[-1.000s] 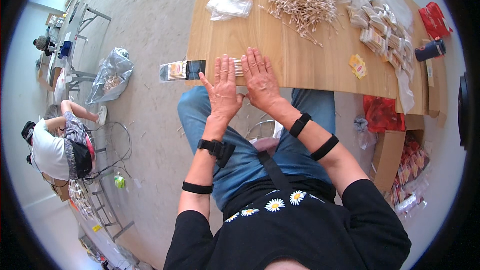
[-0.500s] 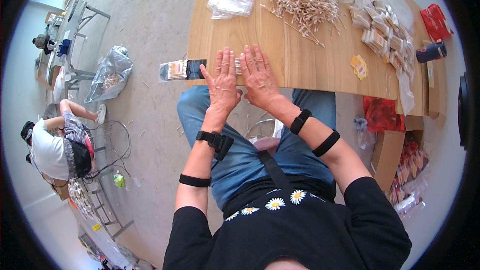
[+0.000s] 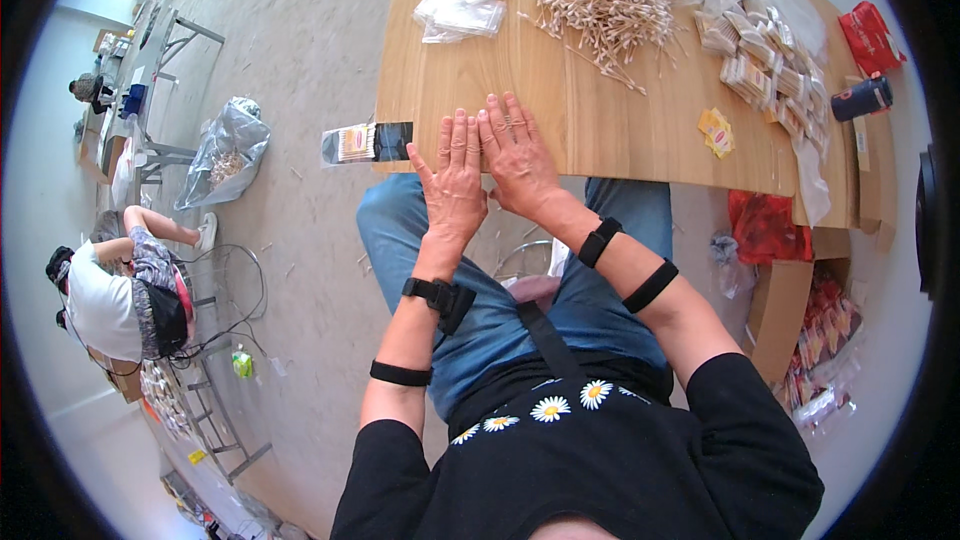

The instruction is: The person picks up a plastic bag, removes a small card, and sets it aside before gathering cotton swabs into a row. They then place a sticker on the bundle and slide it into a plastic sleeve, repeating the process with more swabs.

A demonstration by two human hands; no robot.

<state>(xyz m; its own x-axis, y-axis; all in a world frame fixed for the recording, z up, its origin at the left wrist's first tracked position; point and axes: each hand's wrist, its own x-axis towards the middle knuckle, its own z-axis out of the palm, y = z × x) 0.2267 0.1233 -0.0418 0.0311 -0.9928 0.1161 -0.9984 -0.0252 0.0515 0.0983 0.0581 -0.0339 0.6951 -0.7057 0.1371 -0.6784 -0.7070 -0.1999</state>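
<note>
Near the table's front edge, my left hand [image 3: 456, 185] lies palm down with its fingers stretched forward. My right hand [image 3: 522, 158] lies flat close against it, fingers also straight, the two index fingers nearly touching. Whatever is under the palms is hidden. To the left of my left hand, a clear bag of cotton swabs [image 3: 355, 143] sticks out past the table's left edge, next to a black strip [image 3: 393, 141] on the corner. A big loose heap of cotton swabs [image 3: 605, 2] lies further back on the wooden table [image 3: 600, 135].
Flat clear bags [image 3: 460, 0] lie at the back left. On the right are filled swab packs [image 3: 750, 80], yellow cards [image 3: 716, 132], a dark cup [image 3: 862, 99] and a red bag [image 3: 872, 38]. A cardboard box [image 3: 778, 315] stands below; a person [image 3: 105, 300] sits far left.
My left hand has shifted slightly right and nearer to me, closing the gap between my hands. The swabs seen between them before are now covered.
</note>
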